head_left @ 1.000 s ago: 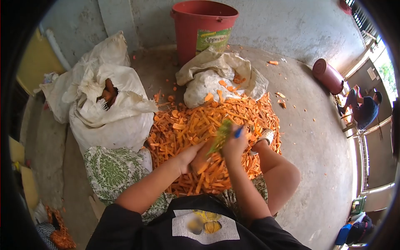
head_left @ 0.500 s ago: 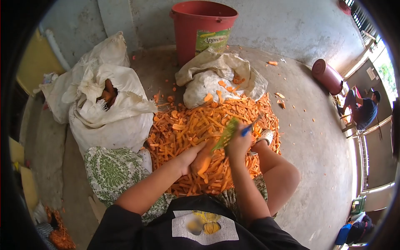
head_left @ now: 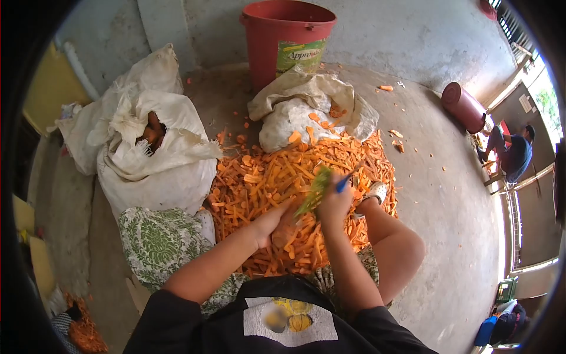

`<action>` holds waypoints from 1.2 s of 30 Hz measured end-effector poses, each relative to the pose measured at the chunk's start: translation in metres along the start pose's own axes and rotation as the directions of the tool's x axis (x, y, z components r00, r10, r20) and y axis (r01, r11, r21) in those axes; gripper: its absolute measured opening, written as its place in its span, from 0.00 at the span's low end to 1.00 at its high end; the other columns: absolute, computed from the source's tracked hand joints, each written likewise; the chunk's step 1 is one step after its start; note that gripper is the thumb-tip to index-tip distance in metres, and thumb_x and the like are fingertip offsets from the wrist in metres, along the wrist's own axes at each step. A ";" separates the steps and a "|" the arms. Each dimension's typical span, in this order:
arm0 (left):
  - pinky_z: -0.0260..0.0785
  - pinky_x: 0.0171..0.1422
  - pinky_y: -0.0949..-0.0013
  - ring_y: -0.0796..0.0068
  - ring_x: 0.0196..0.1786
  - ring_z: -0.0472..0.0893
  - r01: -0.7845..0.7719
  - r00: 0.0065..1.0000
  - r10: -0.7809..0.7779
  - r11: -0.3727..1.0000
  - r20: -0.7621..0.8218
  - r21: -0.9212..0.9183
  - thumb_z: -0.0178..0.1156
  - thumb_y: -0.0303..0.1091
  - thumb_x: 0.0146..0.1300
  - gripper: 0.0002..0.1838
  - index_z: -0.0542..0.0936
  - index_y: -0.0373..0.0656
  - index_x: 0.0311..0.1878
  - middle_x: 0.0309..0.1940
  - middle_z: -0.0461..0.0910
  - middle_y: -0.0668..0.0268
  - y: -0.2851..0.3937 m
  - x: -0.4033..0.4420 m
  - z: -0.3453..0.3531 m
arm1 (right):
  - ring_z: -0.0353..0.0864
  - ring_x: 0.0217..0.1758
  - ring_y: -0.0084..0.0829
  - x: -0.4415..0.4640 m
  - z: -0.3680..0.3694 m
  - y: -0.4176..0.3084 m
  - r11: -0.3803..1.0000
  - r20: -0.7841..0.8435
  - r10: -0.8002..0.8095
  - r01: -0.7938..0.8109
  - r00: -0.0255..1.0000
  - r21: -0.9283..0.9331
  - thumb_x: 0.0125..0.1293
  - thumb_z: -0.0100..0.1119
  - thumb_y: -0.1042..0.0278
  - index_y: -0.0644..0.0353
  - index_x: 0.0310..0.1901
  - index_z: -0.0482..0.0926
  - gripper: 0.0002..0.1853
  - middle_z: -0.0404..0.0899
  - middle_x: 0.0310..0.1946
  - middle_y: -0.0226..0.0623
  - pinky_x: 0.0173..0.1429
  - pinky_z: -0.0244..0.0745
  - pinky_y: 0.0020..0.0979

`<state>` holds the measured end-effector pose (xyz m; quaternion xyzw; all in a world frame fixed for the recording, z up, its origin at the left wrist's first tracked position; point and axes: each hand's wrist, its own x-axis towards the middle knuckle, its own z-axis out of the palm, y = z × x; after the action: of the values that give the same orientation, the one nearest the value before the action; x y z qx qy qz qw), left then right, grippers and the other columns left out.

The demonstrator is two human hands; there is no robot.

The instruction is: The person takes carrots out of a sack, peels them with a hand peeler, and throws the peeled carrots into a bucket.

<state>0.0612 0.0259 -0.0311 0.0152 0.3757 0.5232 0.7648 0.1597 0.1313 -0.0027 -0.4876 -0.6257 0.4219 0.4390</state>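
Observation:
My left hand (head_left: 272, 225) is closed round an orange root vegetable (head_left: 287, 229), held low over the front of a heap of orange peelings and slices (head_left: 265, 189). My right hand (head_left: 335, 206) grips a hand tool with a blue part (head_left: 341, 185) at its upper right. A long green and yellow part (head_left: 312, 192) slants down toward the root; motion smears it, so the tool's exact kind is unclear. Both hands are close together, and the fingers of the right one partly hide the tool.
White sacks (head_left: 159, 177) stand at left, one torn open over brownish roots (head_left: 154, 133). Another sack (head_left: 295, 124) lies behind the heap, before a red bin (head_left: 265, 47). At right are a fallen dark-red container (head_left: 463, 109) and a seated person (head_left: 516, 156). More peelings (head_left: 87, 330) lie lower left.
My right hand and the tool have shifted slightly left and down. The root in my left hand now shows a browner side where bright orange showed before.

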 end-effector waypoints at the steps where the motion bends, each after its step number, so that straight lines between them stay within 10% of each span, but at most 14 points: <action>1: 0.73 0.32 0.69 0.73 0.30 0.78 0.001 1.000 0.001 0.998 0.031 -0.070 0.36 0.52 0.66 0.22 0.71 0.43 0.43 0.31 0.76 0.64 -0.001 0.006 -0.008 | 0.66 0.17 0.33 -0.018 0.008 0.000 0.986 0.076 -0.103 0.112 0.992 -0.120 0.64 0.47 0.63 0.63 0.28 0.68 0.12 0.71 0.18 0.43 0.23 0.62 0.33; 6: 0.74 0.32 0.69 0.73 0.30 0.78 0.025 0.990 -0.045 0.989 0.135 0.146 0.37 0.51 0.66 0.22 0.72 0.42 0.41 0.32 0.77 0.64 -0.001 -0.005 -0.007 | 0.68 0.18 0.42 0.005 0.015 0.028 0.894 -0.094 -0.341 0.291 0.935 -0.340 0.61 0.49 0.64 0.63 0.28 0.68 0.11 0.70 0.17 0.47 0.24 0.62 0.38; 11: 0.73 0.39 0.69 0.73 0.34 0.78 0.112 0.993 -0.120 0.959 0.018 0.261 0.38 0.53 0.65 0.24 0.71 0.41 0.44 0.34 0.76 0.63 0.002 -0.024 0.021 | 0.69 0.20 0.28 0.067 -0.029 0.056 0.980 -0.277 0.195 -0.172 0.941 0.105 0.66 0.43 0.64 0.64 0.29 0.70 0.13 0.72 0.19 0.35 0.25 0.63 0.31; 16: 0.74 0.34 0.70 0.72 0.32 0.78 0.011 1.000 -0.009 0.996 0.025 -0.086 0.38 0.53 0.65 0.24 0.71 0.41 0.45 0.33 0.76 0.64 -0.004 0.006 -0.011 | 0.69 0.19 0.26 -0.032 0.007 -0.022 0.978 0.086 -0.112 0.125 0.990 -0.169 0.66 0.44 0.61 0.63 0.28 0.70 0.15 0.70 0.16 0.37 0.23 0.61 0.31; 19: 0.73 0.33 0.70 0.72 0.32 0.78 -0.028 0.992 0.034 0.998 0.122 -0.052 0.36 0.52 0.66 0.24 0.71 0.41 0.44 0.33 0.76 0.63 -0.002 0.002 -0.012 | 0.68 0.17 0.28 -0.025 0.016 -0.001 0.953 0.091 -0.193 0.208 0.977 -0.221 0.65 0.45 0.62 0.64 0.27 0.70 0.14 0.70 0.15 0.37 0.22 0.60 0.32; 21: 0.73 0.35 0.71 0.73 0.33 0.78 0.111 0.989 -0.131 0.960 0.062 0.256 0.36 0.51 0.67 0.23 0.71 0.40 0.46 0.34 0.76 0.63 0.004 -0.012 -0.004 | 0.66 0.16 0.29 0.017 0.007 0.019 0.939 -0.211 -0.289 0.233 0.934 -0.253 0.65 0.45 0.63 0.64 0.26 0.69 0.14 0.70 0.14 0.37 0.21 0.59 0.33; 22: 0.73 0.35 0.71 0.73 0.33 0.78 0.110 0.990 -0.130 0.961 0.062 0.255 0.36 0.51 0.67 0.23 0.71 0.40 0.46 0.34 0.76 0.63 0.003 -0.018 0.005 | 0.64 0.15 0.29 0.038 -0.006 0.026 0.985 -0.262 0.029 -0.072 0.965 -0.157 0.65 0.44 0.62 0.66 0.27 0.71 0.15 0.69 0.14 0.37 0.22 0.59 0.33; 26: 0.73 0.33 0.74 0.75 0.31 0.78 0.119 0.988 -0.136 0.973 0.075 0.199 0.38 0.49 0.66 0.22 0.70 0.40 0.49 0.33 0.77 0.64 -0.005 -0.005 -0.002 | 0.67 0.17 0.26 0.055 -0.023 0.036 0.972 -0.253 0.111 -0.052 0.961 0.228 0.66 0.43 0.61 0.66 0.27 0.71 0.17 0.69 0.14 0.34 0.23 0.62 0.29; 30: 0.73 0.32 0.72 0.77 0.29 0.77 0.012 1.000 -0.014 0.998 -0.026 -0.065 0.38 0.47 0.67 0.19 0.71 0.42 0.45 0.32 0.76 0.67 -0.001 -0.001 0.003 | 0.70 0.17 0.25 -0.028 0.017 0.000 0.970 0.044 -0.243 0.242 0.969 0.030 0.65 0.44 0.61 0.65 0.25 0.71 0.17 0.70 0.16 0.33 0.23 0.64 0.27; 33: 0.72 0.29 0.72 0.77 0.27 0.77 -0.113 0.994 0.113 0.993 -0.005 0.043 0.37 0.50 0.67 0.20 0.71 0.43 0.41 0.29 0.75 0.67 -0.002 -0.008 0.005 | 0.70 0.18 0.29 -0.027 0.016 -0.004 0.948 0.128 -0.106 0.139 0.986 -0.287 0.65 0.45 0.61 0.65 0.26 0.72 0.16 0.71 0.16 0.37 0.23 0.63 0.31; 36: 0.72 0.28 0.72 0.77 0.28 0.77 0.048 0.999 -0.049 0.927 -0.008 0.373 0.36 0.51 0.67 0.21 0.71 0.43 0.40 0.29 0.76 0.66 -0.003 -0.012 0.003 | 0.67 0.17 0.40 0.028 0.009 0.026 0.954 -0.194 -0.183 0.127 0.964 -0.270 0.63 0.47 0.61 0.66 0.25 0.69 0.16 0.69 0.14 0.42 0.23 0.60 0.37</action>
<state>0.0637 0.0161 -0.0238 0.1511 0.4678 0.4233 0.7610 0.1533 0.1622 -0.0265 -0.5323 -0.6598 0.2462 0.4698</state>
